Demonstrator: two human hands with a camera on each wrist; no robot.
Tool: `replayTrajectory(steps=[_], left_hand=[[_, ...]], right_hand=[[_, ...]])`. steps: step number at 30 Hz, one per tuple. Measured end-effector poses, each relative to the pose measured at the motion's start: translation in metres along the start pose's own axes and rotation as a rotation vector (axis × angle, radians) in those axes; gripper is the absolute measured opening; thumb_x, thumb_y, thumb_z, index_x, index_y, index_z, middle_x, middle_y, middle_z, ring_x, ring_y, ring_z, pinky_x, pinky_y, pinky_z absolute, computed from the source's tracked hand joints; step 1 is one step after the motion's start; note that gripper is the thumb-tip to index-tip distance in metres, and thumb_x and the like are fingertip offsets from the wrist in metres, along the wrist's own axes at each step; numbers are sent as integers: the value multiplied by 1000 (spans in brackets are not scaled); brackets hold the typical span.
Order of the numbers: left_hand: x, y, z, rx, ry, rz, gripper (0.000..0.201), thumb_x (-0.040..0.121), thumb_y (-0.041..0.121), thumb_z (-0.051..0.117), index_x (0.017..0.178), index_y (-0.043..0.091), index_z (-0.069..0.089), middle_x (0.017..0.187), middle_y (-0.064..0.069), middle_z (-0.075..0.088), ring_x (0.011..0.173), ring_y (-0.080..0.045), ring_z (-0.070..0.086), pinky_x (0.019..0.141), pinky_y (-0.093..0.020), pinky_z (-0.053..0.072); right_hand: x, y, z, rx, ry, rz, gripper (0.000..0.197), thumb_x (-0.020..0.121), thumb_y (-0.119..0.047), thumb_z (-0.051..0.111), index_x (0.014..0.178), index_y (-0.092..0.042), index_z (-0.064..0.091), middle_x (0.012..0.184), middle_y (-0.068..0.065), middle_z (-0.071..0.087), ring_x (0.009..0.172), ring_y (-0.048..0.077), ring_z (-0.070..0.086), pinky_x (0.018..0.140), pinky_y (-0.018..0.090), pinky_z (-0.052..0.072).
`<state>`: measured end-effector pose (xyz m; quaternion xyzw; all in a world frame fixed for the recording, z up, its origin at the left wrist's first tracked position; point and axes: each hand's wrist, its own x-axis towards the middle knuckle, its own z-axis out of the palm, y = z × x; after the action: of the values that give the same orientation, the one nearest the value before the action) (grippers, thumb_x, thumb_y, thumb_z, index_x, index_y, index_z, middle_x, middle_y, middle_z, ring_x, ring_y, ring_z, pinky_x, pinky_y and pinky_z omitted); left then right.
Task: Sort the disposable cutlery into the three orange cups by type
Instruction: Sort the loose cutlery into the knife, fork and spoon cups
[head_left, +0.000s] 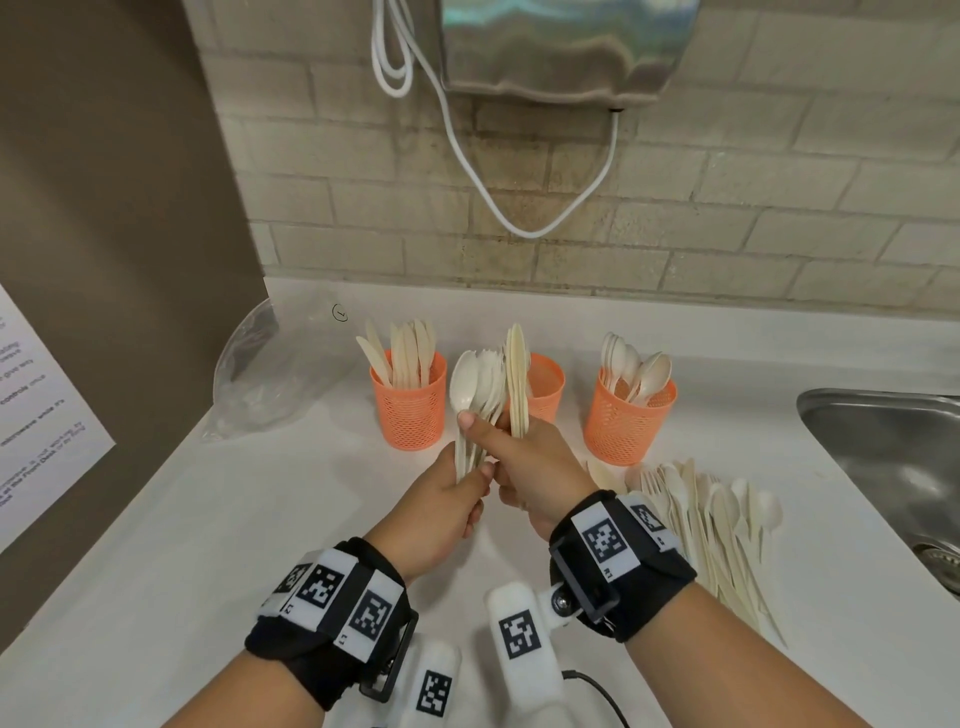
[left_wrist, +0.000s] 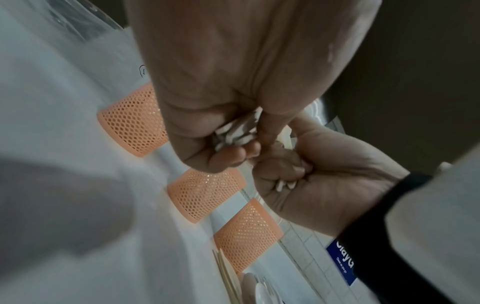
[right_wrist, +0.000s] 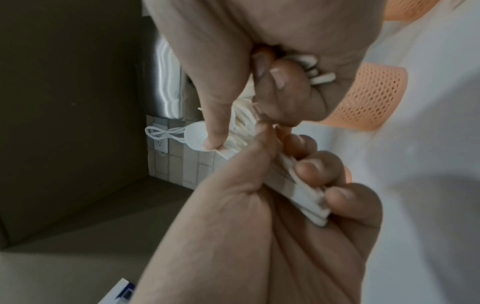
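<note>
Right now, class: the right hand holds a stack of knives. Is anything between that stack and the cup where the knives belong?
Yes. The knife cup stands at the far left, and the left hand, holding its mixed bundle of spoons and forks upright, sits between it and the right hand's knives. The stack must pass over or around that bundle.

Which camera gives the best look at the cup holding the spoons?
The head view: the spoon cup stands whole at the right of the row, bowls sticking up. The left wrist view shows only blurred mesh sides of three cups; the right wrist view catches orange mesh, but which cup is unclear.
</note>
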<state>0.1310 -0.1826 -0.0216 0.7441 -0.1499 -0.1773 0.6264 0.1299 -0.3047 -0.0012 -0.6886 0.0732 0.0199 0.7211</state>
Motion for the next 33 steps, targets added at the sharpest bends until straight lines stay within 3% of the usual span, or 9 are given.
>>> replayTrajectory(steps=[3,9,12,14,19,22,25,29,33], left_hand=[[-1,1,-2,-33,-4,-26,24,102,33,36,118,21,49,82,0,48,64,-9,44,60,-23,41],[-3,1,-5,-203,8,-72,26,101,36,36,105,22,58,83,-1,58,62,-7,55,60,-22,44],[-3,1,-5,-232,-14,-78,22,102,34,36,111,29,56,78,2,62,63,-7,59,64,-24,49],[-3,0,-6,-239,-28,-72,23,101,33,38,117,31,54,77,5,65,64,-8,59,67,-27,50],[-3,0,-7,-214,-38,-47,32,101,34,38,131,30,47,81,2,62,60,-6,55,65,-25,47],[-4,2,-6,-197,-53,-15,32,101,33,40,132,30,46,76,11,65,59,-4,54,62,-22,45],[-4,4,-7,-148,-67,16,33,98,36,50,130,28,47,86,7,63,64,-5,51,57,-20,41],[-2,2,-10,-117,-50,-19,26,98,32,50,121,21,50,85,-1,56,69,-10,51,60,-23,41],[-3,1,-12,-160,-54,-33,20,100,21,45,119,24,54,79,3,61,68,-9,61,59,-23,46]], right_hand=[[1,-2,-2,68,-35,36,19,85,-33,70,71,-22,61,49,-6,49,43,10,39,38,19,28],[3,0,-6,101,-66,83,22,91,-30,61,79,-11,61,48,-1,49,40,11,42,38,19,28],[2,-1,-6,122,-119,100,21,93,-30,59,86,-10,64,48,-2,54,40,10,46,39,19,35],[2,-1,-7,161,-151,120,24,94,-30,56,101,-8,65,54,-2,61,41,9,52,40,20,42],[3,3,-8,148,-168,118,36,95,-36,54,114,-7,63,61,-2,61,41,6,46,40,17,31],[5,5,-7,129,-144,109,38,91,-40,59,110,-8,65,67,3,61,44,10,48,43,20,33],[6,6,-7,80,-97,63,40,83,-45,68,95,-6,69,71,11,60,52,20,47,48,25,35],[9,6,-10,90,-61,51,25,85,-31,69,65,-19,60,51,-6,44,42,7,30,41,19,23],[10,6,-9,38,-143,43,23,90,-28,64,72,-13,60,51,0,48,40,8,37,40,18,28]])
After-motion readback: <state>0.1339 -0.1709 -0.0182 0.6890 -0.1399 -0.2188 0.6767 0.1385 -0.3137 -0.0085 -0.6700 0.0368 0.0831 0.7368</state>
